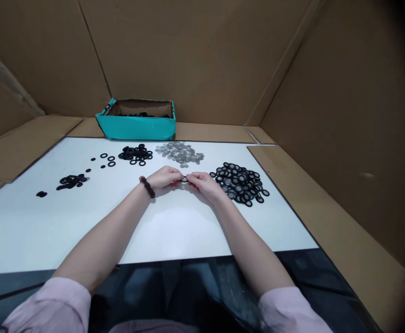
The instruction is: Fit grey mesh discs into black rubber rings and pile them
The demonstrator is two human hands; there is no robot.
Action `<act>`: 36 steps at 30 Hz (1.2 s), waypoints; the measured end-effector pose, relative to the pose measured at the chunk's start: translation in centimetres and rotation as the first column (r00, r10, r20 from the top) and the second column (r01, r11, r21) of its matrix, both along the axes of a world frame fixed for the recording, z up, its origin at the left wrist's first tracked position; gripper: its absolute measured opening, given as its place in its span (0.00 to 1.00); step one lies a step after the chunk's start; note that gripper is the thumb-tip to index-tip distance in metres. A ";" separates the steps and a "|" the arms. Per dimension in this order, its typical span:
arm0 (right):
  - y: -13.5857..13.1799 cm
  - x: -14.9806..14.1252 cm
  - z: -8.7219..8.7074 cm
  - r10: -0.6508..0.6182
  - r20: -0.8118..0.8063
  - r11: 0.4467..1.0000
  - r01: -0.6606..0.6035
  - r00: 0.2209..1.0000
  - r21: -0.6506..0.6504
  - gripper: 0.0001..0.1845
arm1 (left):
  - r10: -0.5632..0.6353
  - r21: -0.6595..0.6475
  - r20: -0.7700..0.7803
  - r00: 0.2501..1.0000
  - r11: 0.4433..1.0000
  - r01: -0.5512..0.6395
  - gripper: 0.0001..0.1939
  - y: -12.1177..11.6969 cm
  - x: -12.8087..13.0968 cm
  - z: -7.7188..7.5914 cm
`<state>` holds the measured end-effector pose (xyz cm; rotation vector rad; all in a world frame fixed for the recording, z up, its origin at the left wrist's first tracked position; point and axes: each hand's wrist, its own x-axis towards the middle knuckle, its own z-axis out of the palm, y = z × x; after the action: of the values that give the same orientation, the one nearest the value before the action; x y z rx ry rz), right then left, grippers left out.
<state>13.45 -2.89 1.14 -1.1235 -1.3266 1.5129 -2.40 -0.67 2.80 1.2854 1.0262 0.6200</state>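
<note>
Both hands meet over the middle of the white board, pinching one small black ring [184,179] between them. My left hand [165,177], with a dark beaded band at the wrist, grips the ring's left side. My right hand [202,182] has its fingertips closed on the ring's right side. Whether a disc sits inside the ring is hard to make out. Just beyond the hands lies a pile of pale translucent discs [181,153]. Beside my right hand is a heap of black rings with grey centres [242,183].
A pile of black rings [136,154] lies at the back left, with several loose rings beside it. Small black discs [71,181] are scattered farther left. Behind the board stands a turquoise box [136,127] holding dark pieces. Cardboard walls [202,60] enclose the back and sides.
</note>
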 end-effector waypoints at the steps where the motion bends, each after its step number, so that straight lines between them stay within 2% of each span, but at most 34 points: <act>1: 0.0 0.0 -0.1 -0.009 0.013 1.000 0.009 1.000 -0.002 0.19 | 0.028 0.005 0.003 1.000 1.000 -0.028 0.10 0.0 0.1 -0.1; 6: -0.1 -0.4 -0.2 -0.117 -0.004 0.993 0.117 0.993 -0.005 0.18 | 0.146 0.007 0.133 0.980 0.989 -0.148 0.12 -0.5 1.0 -0.4; 9: 0.0 -0.5 -0.3 -0.112 0.016 0.994 0.111 0.994 0.019 0.18 | 0.063 0.022 0.075 0.995 0.998 -0.065 0.10 -0.7 0.9 -0.2; 13: 0.2 -0.2 -0.2 0.023 0.098 0.999 -0.025 0.995 0.022 0.19 | -0.058 0.077 -0.125 0.990 0.995 0.068 0.09 -0.5 0.0 0.2; 16: 0.2 0.0 0.0 0.047 0.108 0.998 -0.050 0.993 0.029 0.20 | -0.075 0.053 -0.082 0.994 0.995 0.079 0.11 -0.5 -0.2 0.5; 21: 0.3 -0.1 0.2 0.004 0.109 0.995 -0.015 0.994 0.101 0.23 | 0.016 -0.043 0.065 0.998 0.999 -0.014 0.09 -0.8 0.9 0.2; 26: 0.5 -0.1 -0.3 -0.162 0.169 0.975 0.131 0.972 0.179 0.22 | 0.155 0.074 0.050 0.987 0.985 -0.158 0.11 -1.1 2.1 -0.9; 29: 0.4 0.0 -0.6 -0.224 0.240 0.961 0.173 0.945 0.215 0.21 | 0.178 0.133 0.014 0.984 0.975 -0.178 0.13 -1.2 2.4 -1.4; 32: 0.3 -0.1 -0.6 -0.233 0.242 0.958 0.179 0.942 0.226 0.20 | 0.218 0.151 0.018 0.976 0.964 -0.219 0.14 -1.3 2.5 -1.5; 36: 0.4 -0.3 -0.7 -0.184 0.145 0.971 0.156 0.972 0.182 0.15 | 0.272 0.145 0.044 0.961 0.950 -0.276 0.15 -1.1 2.5 -1.5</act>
<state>13.11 -2.47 0.45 -1.2363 -1.3999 1.1816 0.10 -1.79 1.26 1.2716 1.1669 0.9375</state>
